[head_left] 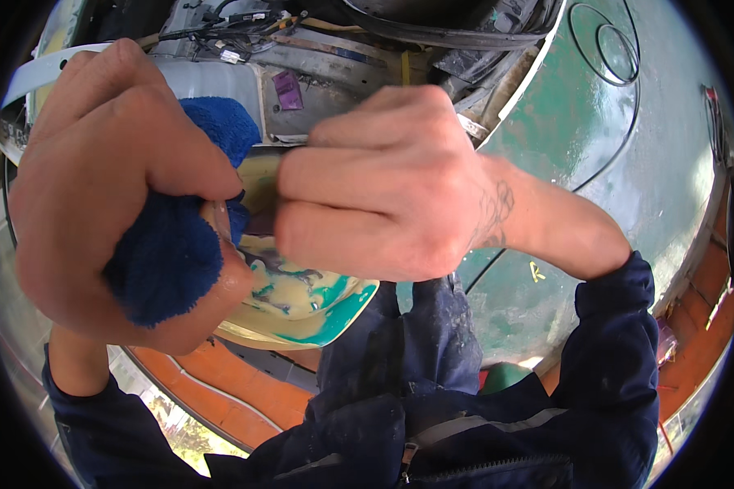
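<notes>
My left hand (98, 163), large and close at the left, is closed round a bunched blue cloth (167, 261), with part of it sticking out past the thumb. My right hand (383, 187) has its fingers curled into a fist, back of the hand up, in the middle of the view. The inside of that fist is hidden, so what it holds, if anything, cannot be told. Below both hands is a curved body panel (302, 314) with patchy cream, yellow, green and grey layers. The right fist hides part of this panel; whether it touches the panel is unclear.
Beyond the hands lies an open vehicle body section with loose wiring (232, 28) and a purple tag (287, 90). A thin black cable (620, 155) runs over the green floor (595, 98) at the right. Orange flooring (236, 391) shows below the panel.
</notes>
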Available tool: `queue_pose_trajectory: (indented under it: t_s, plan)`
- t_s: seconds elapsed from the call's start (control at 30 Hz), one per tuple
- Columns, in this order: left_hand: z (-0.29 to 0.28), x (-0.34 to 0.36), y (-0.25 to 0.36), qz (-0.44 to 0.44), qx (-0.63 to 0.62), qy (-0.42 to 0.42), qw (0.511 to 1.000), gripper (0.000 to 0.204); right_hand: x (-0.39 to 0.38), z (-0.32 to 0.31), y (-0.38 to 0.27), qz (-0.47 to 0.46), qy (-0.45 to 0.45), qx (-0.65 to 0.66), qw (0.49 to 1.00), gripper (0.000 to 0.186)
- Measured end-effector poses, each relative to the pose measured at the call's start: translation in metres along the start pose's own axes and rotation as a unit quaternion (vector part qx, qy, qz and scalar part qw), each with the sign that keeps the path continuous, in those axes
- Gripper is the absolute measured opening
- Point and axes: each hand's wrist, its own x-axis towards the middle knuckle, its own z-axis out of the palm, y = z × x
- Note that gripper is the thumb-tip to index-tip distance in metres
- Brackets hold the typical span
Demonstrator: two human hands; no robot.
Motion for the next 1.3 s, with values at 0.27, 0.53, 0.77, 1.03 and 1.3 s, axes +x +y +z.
queue_pose_trajectory:
  t_s: [0.27, 0.53, 0.77, 1.03, 1.3]
  plan:
    - [-0.012, -0.004, -0.001, 0.017, 0.028, -0.035, 0.999, 0.035, 0.0, -0.002, 0.006, -0.055, 0.026, 0.039, 0.997, 0.021]
    - [-0.012, -0.005, -0.004, 0.018, 0.004, -0.055, 0.998, 0.037, -0.05, -0.019, -0.008, -0.034, -0.064, -0.064, 0.995, 0.022]
    - [-0.006, -0.006, 0.007, -0.024, 0.032, -0.06, 0.997, 0.032, -0.06, 0.015, -0.039, 0.177, 0.144, 0.036, 0.973, 0.025]
    - [-0.007, -0.007, 0.011, -0.048, 0.037, -0.074, 0.995, 0.028, -0.041, 0.042, -0.028, 0.137, 0.242, 0.027, 0.96, 0.022]
    - [-0.013, -0.001, 0.019, -0.09, 0.027, -0.091, 0.991, 0.023, -0.044, 0.057, -0.039, 0.201, 0.302, 0.064, 0.93, 0.022]
